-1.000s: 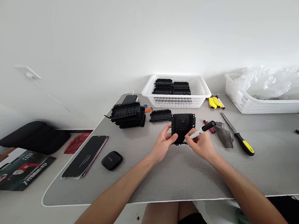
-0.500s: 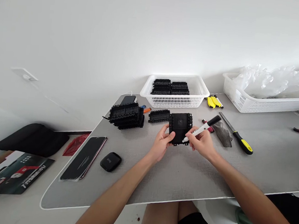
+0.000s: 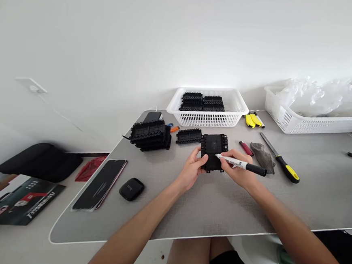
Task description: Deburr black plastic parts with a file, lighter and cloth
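Observation:
My left hand (image 3: 194, 169) grips the left side of a black plastic part (image 3: 214, 144), its thumb on the part's face. Pinched in my right hand (image 3: 239, 168) is a white marker (image 3: 237, 162) with a black end pointing right. The marker's tip is at the middle of the part, and whether it touches the surface I cannot tell. Just behind lies a similar black part (image 3: 188, 136) on the table. A stack of black parts (image 3: 150, 134) stands to the left. More black parts (image 3: 202, 102) sit in a white basket (image 3: 209, 120).
On the grey table (image 3: 218, 208) are a red lighter (image 3: 246, 148), a crumpled grey piece (image 3: 263, 157), a file (image 3: 287, 169), yellow-handled tools (image 3: 253, 120), a black case (image 3: 131, 189) and a flat black packet (image 3: 100, 185). A second basket (image 3: 310, 124) holds clear plastic bags.
The marker's tip has moved up and left from the part's lower right area to its middle. Its black end has swung down to the right, uncovering the red lighter.

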`<state>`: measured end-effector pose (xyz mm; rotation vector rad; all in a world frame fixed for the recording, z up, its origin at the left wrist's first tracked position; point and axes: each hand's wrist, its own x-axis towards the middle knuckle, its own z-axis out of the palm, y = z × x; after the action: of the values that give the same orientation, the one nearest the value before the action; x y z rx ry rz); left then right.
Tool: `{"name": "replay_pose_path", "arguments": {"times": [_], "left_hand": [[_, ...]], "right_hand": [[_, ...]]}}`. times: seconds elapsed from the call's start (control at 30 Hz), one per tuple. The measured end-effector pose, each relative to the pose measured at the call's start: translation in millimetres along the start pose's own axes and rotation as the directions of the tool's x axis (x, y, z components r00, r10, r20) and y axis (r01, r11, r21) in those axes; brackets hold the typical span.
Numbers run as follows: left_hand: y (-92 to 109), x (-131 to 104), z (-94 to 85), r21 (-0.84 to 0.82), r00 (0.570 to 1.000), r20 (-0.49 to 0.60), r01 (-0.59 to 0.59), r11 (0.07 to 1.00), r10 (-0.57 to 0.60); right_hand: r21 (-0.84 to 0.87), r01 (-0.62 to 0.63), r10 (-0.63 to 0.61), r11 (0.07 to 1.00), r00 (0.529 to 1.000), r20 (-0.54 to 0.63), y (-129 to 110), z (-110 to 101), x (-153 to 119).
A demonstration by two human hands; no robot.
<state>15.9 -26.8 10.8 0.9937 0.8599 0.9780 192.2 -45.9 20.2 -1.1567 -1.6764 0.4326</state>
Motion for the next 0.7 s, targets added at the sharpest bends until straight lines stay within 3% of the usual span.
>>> {"name": "replay_pose_path", "arguments": {"times": [0.57, 0.7], "left_hand": [[2.0, -1.7, 2.7, -0.023, 1.000, 0.005, 0.007, 1.000, -0.007], [1.7, -1.7, 2.8, -0.030, 1.000, -0.012, 0.012, 0.999, -0.013]], "right_hand": [[-0.040, 0.000, 0.000, 0.999, 1.000, -0.005, -0.2, 1.6, 0.0], [0.001, 0.037, -0.036, 0.999, 0.997, -0.064, 0.8, 1.5, -1.6]]}}
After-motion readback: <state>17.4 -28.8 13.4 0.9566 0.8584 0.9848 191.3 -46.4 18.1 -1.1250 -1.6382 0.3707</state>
